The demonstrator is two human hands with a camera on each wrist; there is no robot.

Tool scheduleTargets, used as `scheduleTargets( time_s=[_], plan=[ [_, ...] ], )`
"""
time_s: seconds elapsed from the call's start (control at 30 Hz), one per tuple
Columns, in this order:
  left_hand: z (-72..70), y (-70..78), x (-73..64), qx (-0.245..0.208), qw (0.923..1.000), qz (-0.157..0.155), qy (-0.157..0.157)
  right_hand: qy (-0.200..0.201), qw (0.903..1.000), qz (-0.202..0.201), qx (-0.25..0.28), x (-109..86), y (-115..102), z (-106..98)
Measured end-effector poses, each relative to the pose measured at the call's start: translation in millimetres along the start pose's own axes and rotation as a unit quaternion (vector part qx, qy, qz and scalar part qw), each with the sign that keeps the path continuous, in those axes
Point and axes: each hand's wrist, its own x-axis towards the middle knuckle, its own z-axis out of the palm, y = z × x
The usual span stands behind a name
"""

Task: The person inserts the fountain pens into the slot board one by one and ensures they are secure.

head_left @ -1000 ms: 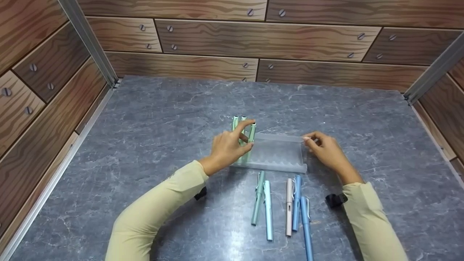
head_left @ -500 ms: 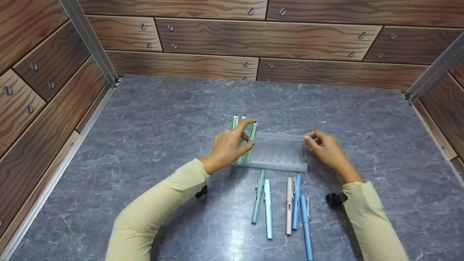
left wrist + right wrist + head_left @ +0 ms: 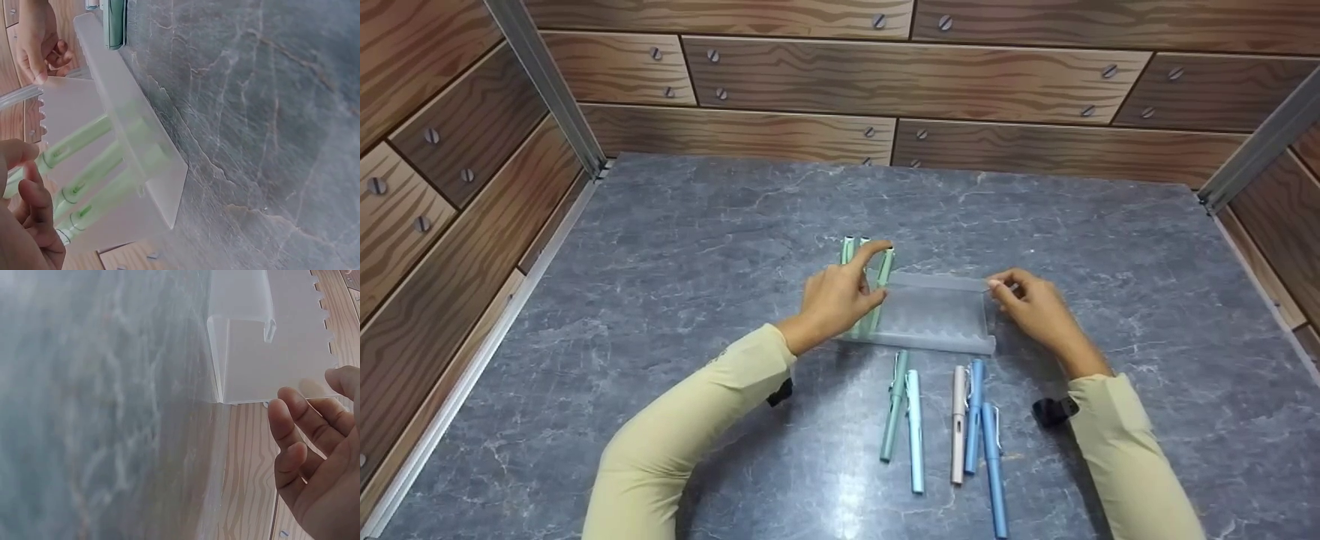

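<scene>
My left hand (image 3: 836, 296) pinches a light green pen (image 3: 886, 262) between thumb and finger, over the left part of a frosted plastic pen rack (image 3: 937, 311). In the left wrist view the held pen (image 3: 81, 139) slants toward the rack's front wall, its lower end behind that wall. Two more light green pens, one nearer (image 3: 93, 179) and one lower (image 3: 115, 194), lie side by side in the rack's left end. My right hand (image 3: 1031, 307) pinches the rack's far right corner. The right wrist view shows its fingertips (image 3: 292, 399) at the edge of the plastic (image 3: 287, 360).
In front of the rack lie a dark green pen (image 3: 894, 405), a pale turquoise pen (image 3: 915, 431), a grey-pink pen (image 3: 958, 424) and two blue pens, one upper (image 3: 974, 416) and one lower (image 3: 994, 472). Wood-patterned walls enclose the grey marbled table (image 3: 697, 240).
My left hand has edged slightly up and right, with the held pen's top moving the same way. The right hand and the rack have stayed in place.
</scene>
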Motion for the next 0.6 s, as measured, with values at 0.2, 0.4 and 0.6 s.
scheduleTargets(
  time_s=[0.2,0.4,0.6],
  plan=[
    [-1.8,-1.4,1.4,-0.009,0.9996,-0.023,-0.011,0.005,1.0000,-0.005,-0.001,-0.4,0.8,0.6],
    [-3.3,-2.0,2.0,-0.020,0.9992,-0.034,-0.010,0.005,1.0000,-0.006,0.001,-0.1,0.1,0.0],
    [-4.8,-1.5,-1.8,-0.030,0.9989,-0.032,-0.013,0.004,1.0000,-0.006,0.002,-0.1,-0.1,0.0]
  ],
)
